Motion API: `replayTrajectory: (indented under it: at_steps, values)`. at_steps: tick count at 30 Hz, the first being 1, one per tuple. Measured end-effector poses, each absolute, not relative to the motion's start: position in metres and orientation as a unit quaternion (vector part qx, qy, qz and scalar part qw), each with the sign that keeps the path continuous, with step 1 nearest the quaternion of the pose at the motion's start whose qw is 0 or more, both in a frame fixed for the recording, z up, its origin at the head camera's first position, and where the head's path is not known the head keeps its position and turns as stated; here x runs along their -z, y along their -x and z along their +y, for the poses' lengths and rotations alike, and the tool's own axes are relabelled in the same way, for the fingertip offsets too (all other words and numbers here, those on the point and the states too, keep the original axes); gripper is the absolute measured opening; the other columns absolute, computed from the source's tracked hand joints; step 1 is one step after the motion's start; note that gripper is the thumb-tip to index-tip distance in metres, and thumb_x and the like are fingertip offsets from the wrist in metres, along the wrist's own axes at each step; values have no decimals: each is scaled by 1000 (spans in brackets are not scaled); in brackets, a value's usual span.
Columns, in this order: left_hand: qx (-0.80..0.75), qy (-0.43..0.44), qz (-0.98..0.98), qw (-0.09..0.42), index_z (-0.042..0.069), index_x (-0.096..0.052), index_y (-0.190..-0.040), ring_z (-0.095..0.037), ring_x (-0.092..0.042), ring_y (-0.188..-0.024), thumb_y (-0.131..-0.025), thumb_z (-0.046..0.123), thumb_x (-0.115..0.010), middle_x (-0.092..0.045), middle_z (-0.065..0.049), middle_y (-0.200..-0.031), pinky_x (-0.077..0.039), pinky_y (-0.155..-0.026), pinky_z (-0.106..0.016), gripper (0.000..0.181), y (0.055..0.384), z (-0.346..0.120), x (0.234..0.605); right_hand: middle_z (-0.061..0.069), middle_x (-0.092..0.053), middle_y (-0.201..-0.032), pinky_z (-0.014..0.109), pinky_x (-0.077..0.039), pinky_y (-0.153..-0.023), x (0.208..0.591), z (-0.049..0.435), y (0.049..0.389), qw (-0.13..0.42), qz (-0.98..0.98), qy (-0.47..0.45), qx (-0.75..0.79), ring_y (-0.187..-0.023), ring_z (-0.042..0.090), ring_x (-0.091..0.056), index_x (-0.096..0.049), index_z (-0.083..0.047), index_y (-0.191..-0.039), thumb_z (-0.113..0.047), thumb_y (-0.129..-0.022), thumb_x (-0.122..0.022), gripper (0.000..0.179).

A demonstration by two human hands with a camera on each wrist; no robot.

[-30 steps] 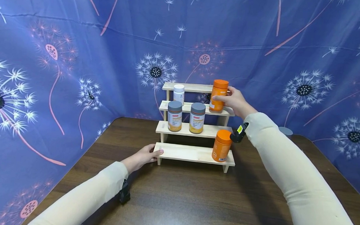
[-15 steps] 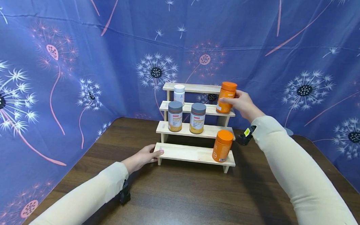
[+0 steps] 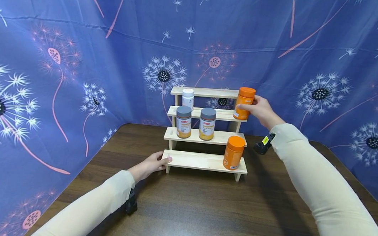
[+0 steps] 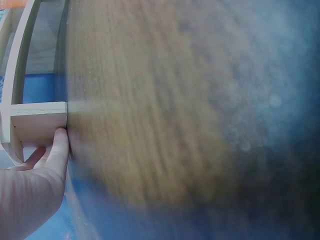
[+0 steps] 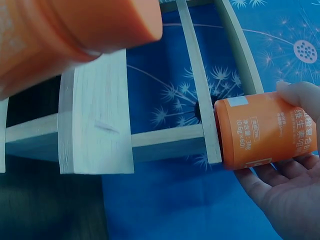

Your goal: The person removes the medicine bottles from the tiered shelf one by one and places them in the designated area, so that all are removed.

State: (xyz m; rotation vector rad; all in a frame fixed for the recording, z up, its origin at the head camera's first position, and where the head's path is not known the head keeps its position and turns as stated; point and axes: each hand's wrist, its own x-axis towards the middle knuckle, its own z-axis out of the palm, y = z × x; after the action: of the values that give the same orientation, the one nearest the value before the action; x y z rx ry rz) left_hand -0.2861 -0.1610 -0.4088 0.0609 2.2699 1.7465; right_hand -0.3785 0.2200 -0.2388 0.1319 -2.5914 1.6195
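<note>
Orange jar (image 3: 246, 100) labelled "36g" gripped by right hand (image 3: 263, 112), third tier's right edge, wooden riser (image 3: 193, 160). Lower, two grey-lidded jars (image 3: 207, 128), another orange jar (image 3: 233, 154). Riser's front left corner pinched by left hand (image 3: 152, 163).

left grip (image 3: 151, 165): low, pinching | right grip (image 3: 262, 109): raised, clasping

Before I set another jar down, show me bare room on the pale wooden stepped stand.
Bottom step: bare between the left hand and lower orange plastic jar.
Second step: bare right of the two grey-lidded cylindrical jars.
Third step: bare between the white plastic bottle and upper orange plastic jar in the right hand.
Top step: bare.
Crowded: second step, left to middle, under the grey-lidded jars.
</note>
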Motion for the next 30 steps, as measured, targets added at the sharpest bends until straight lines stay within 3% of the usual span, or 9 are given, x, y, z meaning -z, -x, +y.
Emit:
replayTrajectory:
  at_steps: [13,30]
  values:
    - [-611,-19,780,136,-9,-31,-144,-26,-55,-119,-99,17,-56,-50,-27,-135,-47,-108,-43,57,286,-161,410,23,-42,-142,54,-32,-117,239,236,371,59,-846,-32,-529,-128,38,-43,-33,0,-145,-29,-91,-69,71]
    - [-605,-21,783,142,-9,-28,-146,-31,-53,-125,-100,20,-56,-48,-27,-138,-46,-109,-43,61,286,-162,408,19,-45,-136,52,-37,-115,249,257,368,94,-836,-22,-540,-121,32,-47,-35,0,-142,-37,-89,-70,74]
